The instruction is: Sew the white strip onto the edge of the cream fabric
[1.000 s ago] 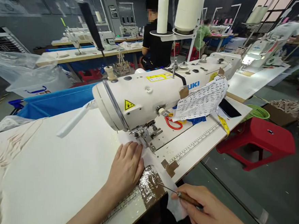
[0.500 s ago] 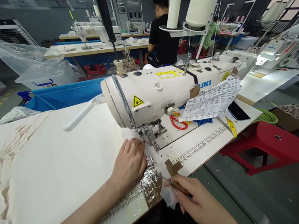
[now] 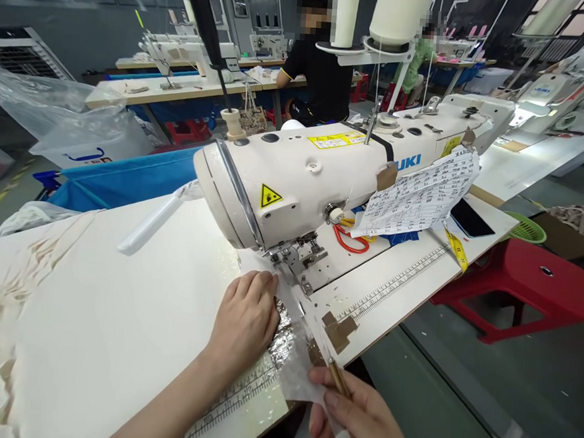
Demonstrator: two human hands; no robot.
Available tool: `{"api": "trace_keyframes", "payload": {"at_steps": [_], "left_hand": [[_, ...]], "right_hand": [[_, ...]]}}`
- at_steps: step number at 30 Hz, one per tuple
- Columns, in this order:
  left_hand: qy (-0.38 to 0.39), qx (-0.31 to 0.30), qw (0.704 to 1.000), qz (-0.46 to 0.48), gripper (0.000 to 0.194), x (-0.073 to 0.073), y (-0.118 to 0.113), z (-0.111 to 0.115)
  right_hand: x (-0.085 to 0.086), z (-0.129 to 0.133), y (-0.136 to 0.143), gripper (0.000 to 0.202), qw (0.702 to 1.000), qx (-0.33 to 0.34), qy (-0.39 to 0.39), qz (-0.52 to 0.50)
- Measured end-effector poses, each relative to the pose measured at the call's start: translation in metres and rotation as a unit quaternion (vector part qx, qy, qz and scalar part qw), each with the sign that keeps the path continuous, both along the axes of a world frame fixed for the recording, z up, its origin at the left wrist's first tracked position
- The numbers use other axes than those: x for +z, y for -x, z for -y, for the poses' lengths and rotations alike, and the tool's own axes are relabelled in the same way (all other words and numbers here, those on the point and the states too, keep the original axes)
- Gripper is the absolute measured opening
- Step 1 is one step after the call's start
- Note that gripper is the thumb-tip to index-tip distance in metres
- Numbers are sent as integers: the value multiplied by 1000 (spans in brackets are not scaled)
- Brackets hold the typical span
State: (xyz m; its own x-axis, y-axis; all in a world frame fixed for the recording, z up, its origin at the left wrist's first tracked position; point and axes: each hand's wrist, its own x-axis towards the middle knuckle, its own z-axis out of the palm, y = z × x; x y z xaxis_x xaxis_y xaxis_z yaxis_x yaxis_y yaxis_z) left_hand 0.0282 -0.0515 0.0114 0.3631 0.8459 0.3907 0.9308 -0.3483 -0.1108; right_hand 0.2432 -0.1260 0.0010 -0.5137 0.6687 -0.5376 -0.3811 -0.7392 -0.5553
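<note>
Cloth [image 3: 295, 377], white, across table's [image 3: 115, 313] near edge; left hand [image 3: 246, 312] palm-down on it, fingers together, grip hidden; right hand [image 3: 356, 410] closed round awl [image 3: 337, 377], touching cloth.

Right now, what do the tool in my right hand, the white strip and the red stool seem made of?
The tool's brown handle: possibly smooth wood by its warm colour; the rest is too blurred to judge. The white strip: probably thin matte fabric, limp and slightly translucent, possibly nonwoven. The red stool: likely moulded plastic, glossy and evenly coloured.
</note>
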Motion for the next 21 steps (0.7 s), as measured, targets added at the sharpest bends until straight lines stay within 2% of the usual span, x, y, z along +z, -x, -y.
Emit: {"api": "trace_keyframes", "payload": {"at_steps": [4,8,10,15,21], "left_hand": [[9,3,1000,13,37,-2,-1,-3],[10,10,999,33,36,-4,1,-11],[8,13,999,41,36,-5,3,-15],[2,-3,999,55,37,-6,10,-20],[-5,-11,999,52,36,-2,7,-12]], "right_hand": [[2,-5,-13,44,984,22,-153,89],[-3,-10,-23,41,931,82,-299,195],[-7,-12,-24,38,906,103,-345,221],[-9,-12,-21,32,886,107,-382,240],[-5,-14,-21,29,877,120,-398,242]]}}
